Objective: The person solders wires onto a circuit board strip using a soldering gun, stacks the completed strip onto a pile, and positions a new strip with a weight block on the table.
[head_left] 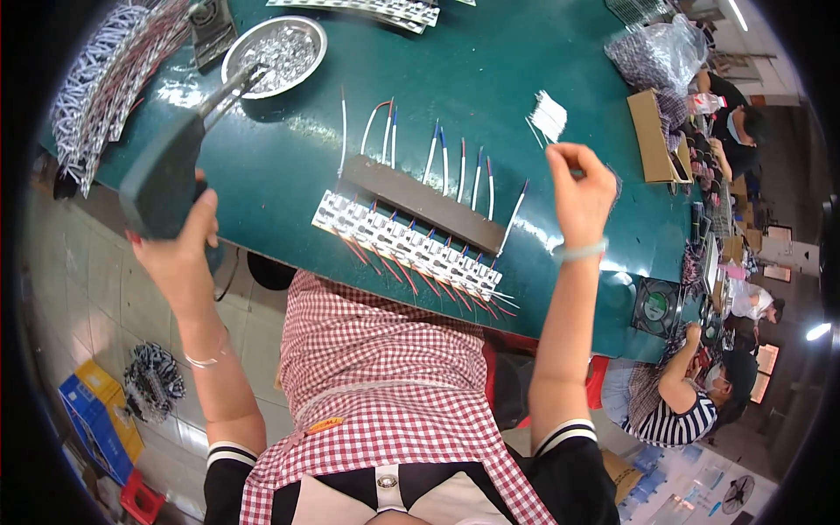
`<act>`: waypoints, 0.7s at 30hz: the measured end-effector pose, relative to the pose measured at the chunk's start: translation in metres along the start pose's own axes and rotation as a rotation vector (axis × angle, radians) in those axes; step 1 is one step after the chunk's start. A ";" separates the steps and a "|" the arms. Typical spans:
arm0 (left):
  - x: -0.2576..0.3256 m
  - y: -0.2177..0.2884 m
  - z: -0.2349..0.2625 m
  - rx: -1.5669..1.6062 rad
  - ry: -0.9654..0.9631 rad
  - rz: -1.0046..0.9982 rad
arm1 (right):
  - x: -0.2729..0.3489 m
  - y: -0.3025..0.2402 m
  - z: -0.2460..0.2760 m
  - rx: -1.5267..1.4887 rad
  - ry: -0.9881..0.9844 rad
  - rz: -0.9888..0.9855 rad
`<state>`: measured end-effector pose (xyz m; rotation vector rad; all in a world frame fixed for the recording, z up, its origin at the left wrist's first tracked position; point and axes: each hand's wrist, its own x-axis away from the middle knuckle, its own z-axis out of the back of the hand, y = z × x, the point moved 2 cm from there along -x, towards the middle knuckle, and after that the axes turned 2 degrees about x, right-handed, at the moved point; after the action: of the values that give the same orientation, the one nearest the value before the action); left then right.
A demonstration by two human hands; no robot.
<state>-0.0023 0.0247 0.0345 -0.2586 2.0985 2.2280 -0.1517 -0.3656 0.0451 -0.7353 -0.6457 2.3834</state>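
Note:
My left hand is wrapped round the handle of a dark soldering gun. The gun's metal prongs reach over a round metal bowl of shiny silvery bits. On the right, my right hand is raised with thumb and forefinger pinched, right beside a small pile of thin white tubes; what the pinch holds, if anything, is too small to tell. Between my hands lies a row of white boards with red wires along its near side. A brown bar sits behind it, and white-sleeved wires stick out beyond.
The green table holds a heap of wired strips at far left and more white strips at the far edge. A cardboard box, a plastic bag and a black fan are at right. Other people work beyond.

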 end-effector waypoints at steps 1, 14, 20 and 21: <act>0.008 0.002 -0.003 0.051 -0.004 -0.015 | -0.017 0.027 -0.005 0.044 -0.017 0.039; 0.080 0.007 0.015 0.102 -0.022 0.165 | -0.020 0.030 -0.037 0.047 -0.077 0.058; 0.112 -0.010 0.043 0.047 -0.092 0.159 | 0.075 -0.112 -0.048 -0.321 -0.305 0.308; 0.115 -0.006 0.044 0.011 -0.137 0.160 | 0.085 -0.119 -0.058 -0.345 -0.321 0.348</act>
<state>-0.1176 0.0619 0.0110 0.0640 2.1269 2.2452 -0.1314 -0.2096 0.0415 -0.6489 -1.1669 2.7779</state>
